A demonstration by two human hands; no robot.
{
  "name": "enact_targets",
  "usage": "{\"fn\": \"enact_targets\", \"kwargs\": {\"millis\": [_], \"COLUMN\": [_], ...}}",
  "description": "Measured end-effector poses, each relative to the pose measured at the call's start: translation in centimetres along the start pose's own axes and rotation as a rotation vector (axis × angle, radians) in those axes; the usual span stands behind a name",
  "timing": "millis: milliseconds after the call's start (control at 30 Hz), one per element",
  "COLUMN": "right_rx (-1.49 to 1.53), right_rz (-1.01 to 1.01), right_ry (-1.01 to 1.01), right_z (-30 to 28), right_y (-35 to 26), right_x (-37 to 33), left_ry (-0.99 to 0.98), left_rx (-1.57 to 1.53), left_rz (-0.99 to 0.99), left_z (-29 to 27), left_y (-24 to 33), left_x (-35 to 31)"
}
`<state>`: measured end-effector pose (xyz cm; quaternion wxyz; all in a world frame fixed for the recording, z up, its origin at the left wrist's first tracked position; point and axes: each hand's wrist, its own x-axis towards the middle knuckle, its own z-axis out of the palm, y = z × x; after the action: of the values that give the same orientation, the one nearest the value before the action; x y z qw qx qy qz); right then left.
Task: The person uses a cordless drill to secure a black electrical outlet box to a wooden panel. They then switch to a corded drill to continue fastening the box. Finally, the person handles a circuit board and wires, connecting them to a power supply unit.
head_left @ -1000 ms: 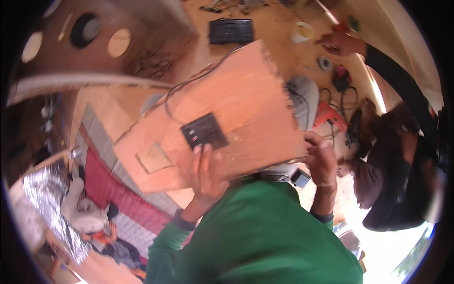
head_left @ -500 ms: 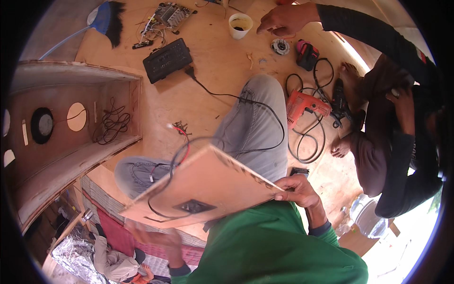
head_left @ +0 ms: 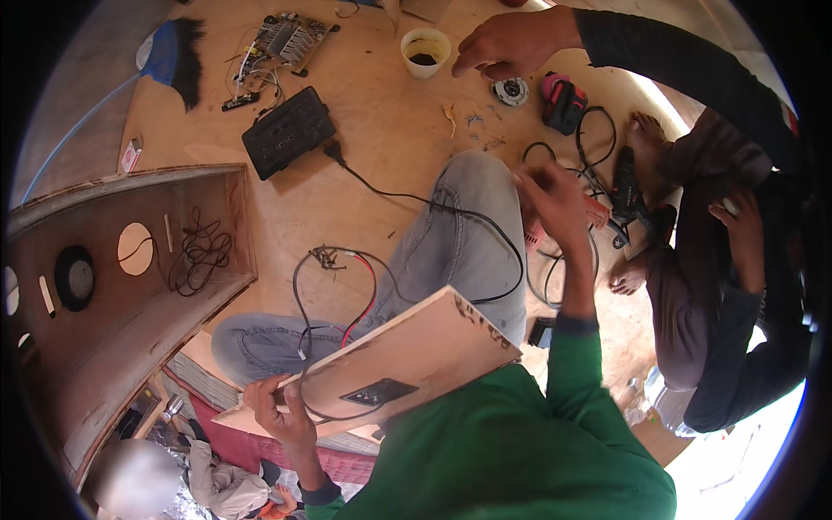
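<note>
Head view, wooden panel (head_left: 442, 342) gripped at one edge by left hand (head_left: 284, 416), right hand (head_left: 559, 206) apart, grip unclear

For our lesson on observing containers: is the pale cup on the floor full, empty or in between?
In between: the cup has dark stuff low inside, with its pale inner wall showing above.

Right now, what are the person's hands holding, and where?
The left hand holds the wooden board by its edge, near the left end. The right hand is by the red drill; whether it grips it, I can't tell.
</note>
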<state>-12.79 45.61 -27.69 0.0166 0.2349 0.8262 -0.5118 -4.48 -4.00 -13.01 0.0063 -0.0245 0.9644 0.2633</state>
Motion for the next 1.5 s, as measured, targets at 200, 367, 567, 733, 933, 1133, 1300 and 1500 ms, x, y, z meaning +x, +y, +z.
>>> {"fn": "enact_targets", "kwargs": {"millis": [200,367,567,733,933,1133,1300,1500], "right_rx": [-0.256,-0.478,-0.501,-0.147,0.096,0.081,-0.046,0.395], "right_rz": [-0.193,-0.307,-0.218,-0.309,-0.692,-0.808,-0.894,-0.504], "right_ry": [-0.132,-0.318,-0.252,0.033,-0.085,-0.223,-0.156,-0.03], "right_z": [5.4,5.7,5.8,3.4,6.3,6.9,5.3,5.2], "right_y": [3.3,7.1,6.1,-3.1,-12.7,-13.8,-13.2,-11.1], "right_x": [11.8,15.3,16.0,4.6,-13.9,-22.6,-26.1,-26.6], "left_ry": [-0.005,-0.031,0.1,0.425,-0.105,-0.516,-0.722,-1.034], "left_rx": [0.01,0.069,-0.092,-0.305,-1.063,-1.527,-1.438,-1.486], "left_rz": [0.047,0.049,0.014,0.037,-0.236,-0.488,-0.573,-0.499], "left_z": [1.7,2.1,2.3,1.0,2.7,5.4,5.0,4.9], "left_y": [0.3,0.5,0.8,1.8,7.8,8.1,5.9,5.6], "left_x": [2.3,3.0,3.6,2.7,-1.8,-4.3,-5.0,-3.2]}}
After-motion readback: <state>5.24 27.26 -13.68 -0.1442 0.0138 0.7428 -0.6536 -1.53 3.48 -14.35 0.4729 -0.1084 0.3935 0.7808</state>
